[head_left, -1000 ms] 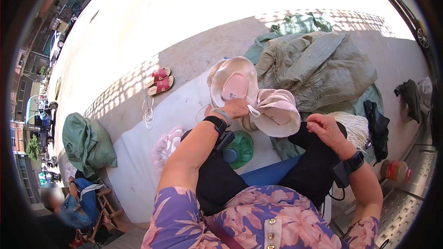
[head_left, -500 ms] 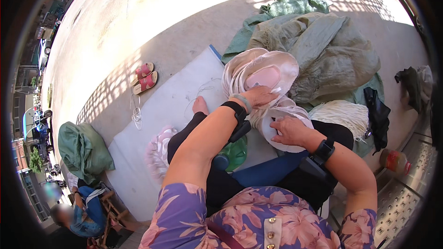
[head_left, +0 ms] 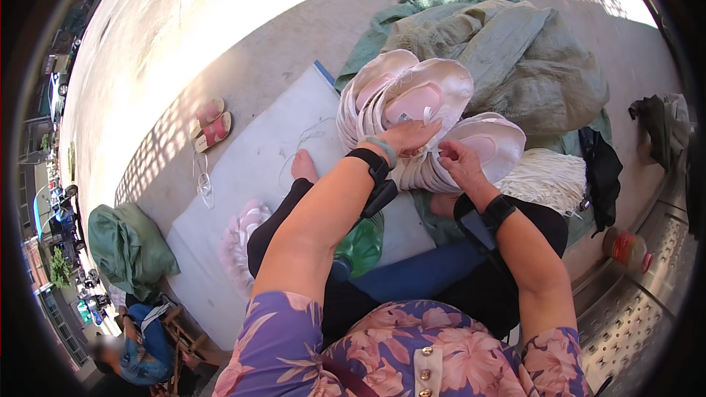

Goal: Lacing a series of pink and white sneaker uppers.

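Note:
Nested stacks of pale pink shoe uppers [head_left: 454, 90] stand before me, bundled close together. Over the front of the larger stack lies my left hand [head_left: 412, 137], its fingers closed on a white strip [head_left: 427, 113] that pokes up between hand and shoe. My right hand [head_left: 462, 164] is just right of it, thumb and fingertips pinched together on what looks like part of the same strip. Behind that hand another stack of uppers [head_left: 509, 140] leans to the right, its top one facing up. The hands nearly meet between the stacks.
Beyond the stacks lies a large grey-green sack [head_left: 548, 66]. A bundle of white strips [head_left: 548, 180] and a black bag [head_left: 599, 184] are at right. A green bottle [head_left: 364, 242] stands between my legs, another pink bundle [head_left: 243, 242] at left. Red sandals [head_left: 213, 126] lie past the white sheet [head_left: 220, 242].
My right hand has lifted off the right stack and moved up beside the left hand, fingers now pinched. The right stack has tipped to show its top upper. The view has shifted slightly.

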Motion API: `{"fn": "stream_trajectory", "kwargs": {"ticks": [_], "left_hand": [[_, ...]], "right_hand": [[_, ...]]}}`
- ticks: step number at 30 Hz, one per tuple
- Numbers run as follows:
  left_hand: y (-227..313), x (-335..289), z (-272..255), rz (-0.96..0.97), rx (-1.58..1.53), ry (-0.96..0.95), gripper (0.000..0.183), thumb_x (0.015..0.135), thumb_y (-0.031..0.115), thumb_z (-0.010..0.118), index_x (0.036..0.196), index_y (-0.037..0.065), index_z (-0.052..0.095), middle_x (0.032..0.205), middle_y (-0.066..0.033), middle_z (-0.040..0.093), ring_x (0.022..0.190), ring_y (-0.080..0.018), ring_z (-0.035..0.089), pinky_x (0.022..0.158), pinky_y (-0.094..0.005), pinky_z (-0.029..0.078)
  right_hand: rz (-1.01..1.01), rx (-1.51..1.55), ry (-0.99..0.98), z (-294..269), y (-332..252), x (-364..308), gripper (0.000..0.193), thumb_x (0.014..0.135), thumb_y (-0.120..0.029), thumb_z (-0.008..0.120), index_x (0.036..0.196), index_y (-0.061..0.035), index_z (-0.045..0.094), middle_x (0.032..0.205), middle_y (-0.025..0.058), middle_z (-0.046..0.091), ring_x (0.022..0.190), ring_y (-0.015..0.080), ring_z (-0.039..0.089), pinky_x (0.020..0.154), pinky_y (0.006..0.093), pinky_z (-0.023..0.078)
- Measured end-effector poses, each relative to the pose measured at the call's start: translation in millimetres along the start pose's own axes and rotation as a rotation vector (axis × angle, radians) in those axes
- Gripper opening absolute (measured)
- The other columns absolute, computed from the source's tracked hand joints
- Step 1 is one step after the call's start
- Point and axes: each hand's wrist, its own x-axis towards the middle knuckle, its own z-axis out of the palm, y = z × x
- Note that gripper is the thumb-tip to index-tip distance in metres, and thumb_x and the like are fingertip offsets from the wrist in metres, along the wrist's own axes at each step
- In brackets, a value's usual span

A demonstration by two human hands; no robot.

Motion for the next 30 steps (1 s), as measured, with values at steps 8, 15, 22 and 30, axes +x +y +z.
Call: {"fn": "stream_trajectory", "kwargs": {"ticks": [8, 15, 22, 30], "left_hand": [[-24.1, 14.1, 7.9, 0.142, 0.148, 0.225, 0.064, 0.086, 0.057, 0.028, 0.095, -0.002, 0.053, 0.083, -0.0172, 0.060, 0.066, -0.0259, 0.060, 0.062, -0.0340, 0.046], [-24.2, 0.0, -0.9, 0.195, 0.251, 0.339, 0.057, 0.086, 0.053, 0.037, 0.098, -0.001, 0.051, 0.081, -0.0212, 0.059, 0.075, -0.0305, 0.061, 0.076, -0.0379, 0.043], [-3.2, -21.0, -4.6, 0.402, 0.205, 0.490, 0.034, 0.079, 0.029, 0.054, 0.099, 0.002, 0.053, 0.091, -0.0228, 0.060, 0.088, -0.0375, 0.057, 0.078, -0.0407, 0.044], [-8.8, -35.4, 9.6, 0.367, 0.460, 0.527, 0.025, 0.073, 0.006, 0.049, 0.098, 0.006, 0.057, 0.088, -0.0178, 0.060, 0.084, -0.0348, 0.057, 0.073, -0.0420, 0.045]], "right_hand": [[0.131, -0.145, 0.023, 36.0, -18.2, 18.4, 0.032, 0.073, -0.009, 0.058, 0.105, -0.0103, 0.060, 0.075, 0.0083, 0.059, 0.068, 0.0222, 0.057, 0.068, 0.0324, 0.047], [-0.006, -0.275, 0.152, 35.8, -38.3, 11.5, 0.017, 0.073, -0.017, 0.057, 0.086, -0.0075, 0.063, 0.083, 0.0137, 0.062, 0.079, 0.0299, 0.059, 0.071, 0.0359, 0.046], [0.309, 0.433, 0.067, -12.8, -40.2, 25.2, 0.018, 0.072, -0.017, 0.050, 0.066, -0.0027, 0.058, 0.067, 0.0082, 0.060, 0.067, 0.0193, 0.057, 0.061, 0.0325, 0.043], [0.308, 0.203, -0.259, -30.6, -68.9, -6.3, 0.023, 0.079, -0.017, 0.049, 0.064, -0.0012, 0.054, 0.060, 0.0037, 0.054, 0.059, 0.0102, 0.051, 0.054, 0.0259, 0.040]]}}
